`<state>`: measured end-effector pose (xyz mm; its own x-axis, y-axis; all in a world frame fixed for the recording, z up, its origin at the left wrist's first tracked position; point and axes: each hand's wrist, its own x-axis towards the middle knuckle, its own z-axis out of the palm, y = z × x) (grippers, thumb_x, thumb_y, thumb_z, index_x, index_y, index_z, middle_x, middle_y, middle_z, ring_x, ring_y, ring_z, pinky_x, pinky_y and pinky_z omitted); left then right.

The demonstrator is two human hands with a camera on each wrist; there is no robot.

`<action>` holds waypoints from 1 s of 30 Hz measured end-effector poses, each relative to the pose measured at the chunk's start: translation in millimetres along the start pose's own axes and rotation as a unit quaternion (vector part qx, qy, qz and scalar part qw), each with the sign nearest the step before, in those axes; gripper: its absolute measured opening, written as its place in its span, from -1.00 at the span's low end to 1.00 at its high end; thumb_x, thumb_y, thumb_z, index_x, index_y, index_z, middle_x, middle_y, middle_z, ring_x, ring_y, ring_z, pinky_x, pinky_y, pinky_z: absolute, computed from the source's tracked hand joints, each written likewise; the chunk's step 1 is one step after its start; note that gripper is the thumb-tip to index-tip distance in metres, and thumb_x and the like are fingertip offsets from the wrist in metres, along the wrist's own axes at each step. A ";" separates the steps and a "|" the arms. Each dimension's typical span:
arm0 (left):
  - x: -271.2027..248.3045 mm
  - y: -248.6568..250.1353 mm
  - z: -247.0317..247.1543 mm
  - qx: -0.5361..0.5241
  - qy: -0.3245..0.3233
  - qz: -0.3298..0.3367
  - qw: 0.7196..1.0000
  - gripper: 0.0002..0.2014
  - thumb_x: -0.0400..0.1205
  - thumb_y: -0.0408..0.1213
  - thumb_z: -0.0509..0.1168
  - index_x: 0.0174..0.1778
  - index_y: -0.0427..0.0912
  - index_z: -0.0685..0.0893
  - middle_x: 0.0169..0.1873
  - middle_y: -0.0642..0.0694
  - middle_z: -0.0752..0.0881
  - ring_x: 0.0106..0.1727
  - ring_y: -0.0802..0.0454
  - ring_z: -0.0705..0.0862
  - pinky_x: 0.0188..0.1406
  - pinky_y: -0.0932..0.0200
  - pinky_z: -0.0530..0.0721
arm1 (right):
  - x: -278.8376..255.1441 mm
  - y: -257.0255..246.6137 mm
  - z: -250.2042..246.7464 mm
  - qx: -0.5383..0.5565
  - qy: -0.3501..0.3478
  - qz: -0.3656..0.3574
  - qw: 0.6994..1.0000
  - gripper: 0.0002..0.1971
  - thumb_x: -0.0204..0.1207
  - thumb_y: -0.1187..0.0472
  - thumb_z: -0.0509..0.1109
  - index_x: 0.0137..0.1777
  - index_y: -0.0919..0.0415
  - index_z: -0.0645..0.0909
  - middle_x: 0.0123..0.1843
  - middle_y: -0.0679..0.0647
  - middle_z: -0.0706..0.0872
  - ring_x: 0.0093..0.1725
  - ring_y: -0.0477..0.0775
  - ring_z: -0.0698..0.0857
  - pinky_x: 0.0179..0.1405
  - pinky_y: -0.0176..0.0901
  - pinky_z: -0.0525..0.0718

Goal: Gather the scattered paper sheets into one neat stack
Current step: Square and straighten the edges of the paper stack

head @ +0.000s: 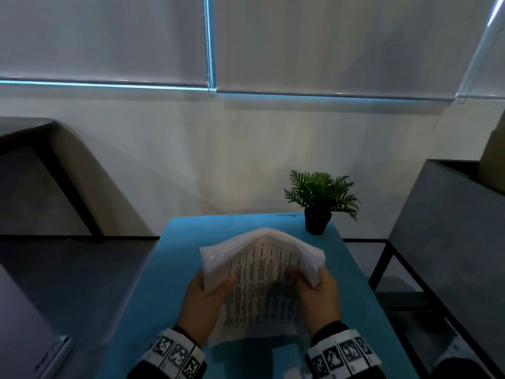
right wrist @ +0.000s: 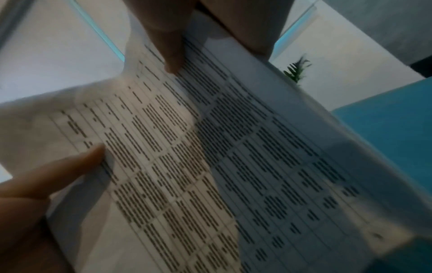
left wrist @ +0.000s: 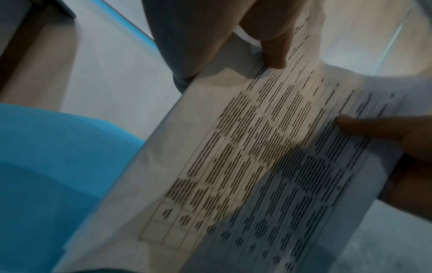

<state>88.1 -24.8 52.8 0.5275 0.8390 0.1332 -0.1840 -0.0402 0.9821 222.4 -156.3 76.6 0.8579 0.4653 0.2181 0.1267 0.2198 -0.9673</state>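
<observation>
Both hands hold one thick pile of paper (head: 262,272) up over the blue table (head: 153,283). The left hand (head: 203,299) grips the left side of the pile, with its thumb (head: 228,281) lying on the printed page and its fingers hidden behind. The right hand (head: 318,292) grips the right side the same way, thumb on the front. The pile bends up in the middle like a little hill, and its top edge fans out so many sheet edges show. The front page has a table with rows of dark print, too blurry to read. The bottom of the pile is near the table, but I cannot tell if it touches. A small green plant in a black pot (head: 318,203) sits at the far right corner of the table, well apart from the paper. Behind the table is a pale wall (head: 191,149) with window blinds (head: 109,36) above it.
</observation>
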 end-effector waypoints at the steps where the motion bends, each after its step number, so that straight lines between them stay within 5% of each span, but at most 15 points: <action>1: 0.1 -5.7 -0.1 0.002 -0.007 -0.010 1.000 -0.72 0.48 -0.48 0.45 0.02 -0.05 0.72 -0.18 0.11 0.83 -0.11 0.27 0.78 -0.20 0.46 0.67 | 1.0 6.2 -2.7 0.002 0.001 0.009 1.000 -0.64 0.42 0.52 0.42 -0.09 -0.03 0.64 -0.26 -0.15 0.80 -0.25 -0.39 0.72 -0.27 -0.53 0.66; 4: 4.6 -21.1 -3.5 -0.008 -0.024 -0.045 0.999 -0.69 0.46 -0.46 0.47 0.09 -0.12 0.73 -0.07 0.01 0.85 -0.01 0.11 0.79 -0.02 0.26 0.71 | 4.3 26.0 -9.8 -0.021 -0.014 0.063 0.998 -0.68 0.38 0.51 0.47 -0.06 0.04 0.66 -0.21 -0.06 0.81 -0.17 -0.12 0.75 -0.27 -0.40 0.71; 8: 7.9 -47.0 -6.8 -0.018 -0.036 -0.086 0.995 -0.63 0.34 -0.47 0.57 0.05 -0.16 0.74 -0.11 0.00 0.85 -0.06 0.08 0.81 -0.11 0.30 0.75 | 0.8 56.2 -16.9 -0.064 -0.024 0.144 0.987 -0.75 0.39 0.52 0.44 -0.17 0.13 0.65 -0.18 0.11 0.75 -0.12 0.19 0.70 -0.24 -0.18 0.68; 14: 10.2 -79.3 -11.5 0.013 -0.033 -0.149 0.988 -0.45 0.05 -0.23 0.58 -0.01 -0.16 0.71 -0.10 -0.07 0.79 -0.04 -0.03 0.74 -0.18 0.28 0.72 | 1.2 78.3 -22.1 -0.154 -0.043 0.235 0.959 -0.70 0.40 0.57 0.39 -0.37 0.17 0.55 -0.35 0.07 0.64 -0.30 0.11 0.62 -0.39 -0.22 0.61; 16: 9.5 -85.3 -14.3 0.043 -0.050 -0.174 0.983 -0.57 0.14 -0.31 0.63 -0.10 -0.15 0.69 -0.11 -0.10 0.76 -0.13 0.07 0.70 -0.31 0.43 0.67 | 0.1 84.0 -24.8 -0.193 -0.060 0.245 0.948 -0.72 0.46 0.49 0.39 -0.34 0.11 0.51 -0.33 0.00 0.59 -0.28 0.06 0.59 -0.45 -0.38 0.55; 18: 8.1 -91.7 -15.7 0.076 -0.042 -0.195 0.977 -0.71 0.31 -0.48 0.58 -0.18 -0.14 0.67 -0.11 -0.18 0.75 -0.19 0.12 0.67 -0.43 0.52 0.62 | -3.1 87.4 -26.5 -0.235 -0.073 0.244 0.938 -0.76 0.54 0.37 0.33 -0.30 0.10 0.46 -0.29 0.01 0.53 -0.19 0.08 0.55 -0.26 -0.29 0.53; 22: 7.5 -110.4 -20.1 0.062 -0.024 -0.223 0.973 -0.34 0.06 -0.21 0.68 0.06 -0.38 0.71 -0.01 -0.30 0.78 -0.03 -0.16 0.76 -0.04 0.05 0.77 | -13.5 94.3 -27.3 -0.225 -0.051 0.256 0.939 -0.76 0.51 0.46 0.31 -0.31 0.13 0.55 -0.23 0.16 0.68 -0.09 0.21 0.65 -0.04 0.04 0.63; 25: 10.2 -104.3 -20.3 0.066 -0.044 -0.218 0.973 -0.68 0.35 -0.44 0.57 0.00 -0.33 0.71 -0.09 -0.23 0.78 -0.12 -0.08 0.75 -0.28 0.24 0.77 | -21.5 92.9 -29.7 -0.168 -0.029 0.240 0.956 -0.75 0.47 0.49 0.31 -0.08 0.10 0.60 -0.10 0.09 0.73 0.02 0.22 0.70 0.08 0.09 0.67; 30: 16.9 -97.2 -25.4 0.143 -0.121 -0.197 0.962 -0.72 0.43 -0.42 0.52 0.04 -0.22 0.71 -0.11 -0.08 0.81 -0.18 0.18 0.78 -0.26 0.37 0.72 | -21.5 85.0 -34.3 -0.161 -0.053 0.246 0.954 -0.83 0.55 0.41 0.32 0.09 0.22 0.49 -0.07 0.11 0.66 -0.09 0.05 0.62 0.00 -0.08 0.59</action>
<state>93.8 7.1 -43.8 0.6942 0.6695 -0.2644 0.2879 0.0784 0.9545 231.8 -177.1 -14.7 0.8002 0.5320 -0.2768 -0.1166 -0.3148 -0.9420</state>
